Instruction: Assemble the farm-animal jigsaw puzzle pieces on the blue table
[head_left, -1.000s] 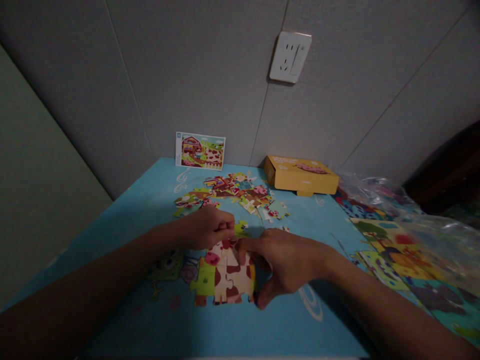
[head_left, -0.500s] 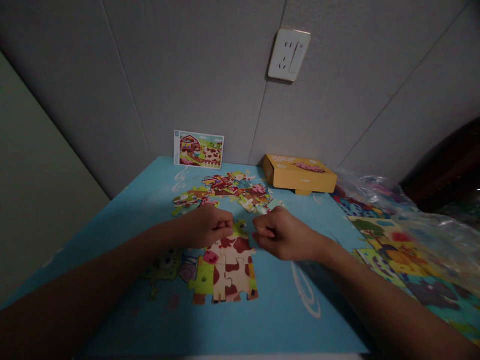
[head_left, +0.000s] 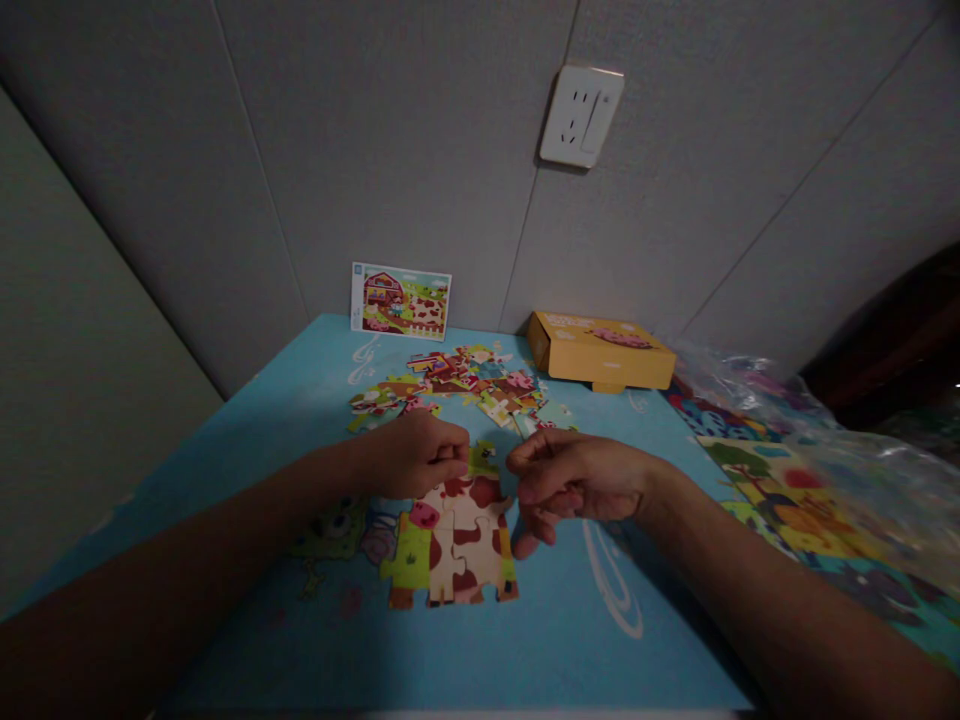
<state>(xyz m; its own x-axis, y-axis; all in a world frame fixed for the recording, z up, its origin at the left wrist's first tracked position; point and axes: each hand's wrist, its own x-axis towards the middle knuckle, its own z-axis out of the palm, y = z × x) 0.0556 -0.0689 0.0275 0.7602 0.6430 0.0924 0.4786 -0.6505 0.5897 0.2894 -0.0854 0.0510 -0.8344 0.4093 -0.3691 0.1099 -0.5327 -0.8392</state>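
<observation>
A joined block of jigsaw pieces [head_left: 471, 540] showing a brown-and-white cow with a pink muzzle lies in front of me. My left hand [head_left: 420, 455] is closed in a fist over its upper left corner, with nothing visible in it. To the right of the block is my right hand [head_left: 574, 482], its fingers bent but apart, holding nothing that I can see. The fingertips reach close to the block's right edge; whether they touch it I cannot tell. Between the hands a green piece [head_left: 484, 457] shows at the top of the block. Loose jigsaw pieces [head_left: 457, 375] are heaped farther back.
A farm picture card [head_left: 403, 302] leans on the wall at the back. A yellow box [head_left: 604, 350] lies at the back right of the blue table [head_left: 285, 640]. Clear plastic wrapping [head_left: 885, 480] and colourful picture sheets [head_left: 795, 490] are along the right. A socket [head_left: 582, 116] is on the wall.
My right hand has loosened from a fist, its fingers now apart and lower beside the block's right edge. The left fist stays in place.
</observation>
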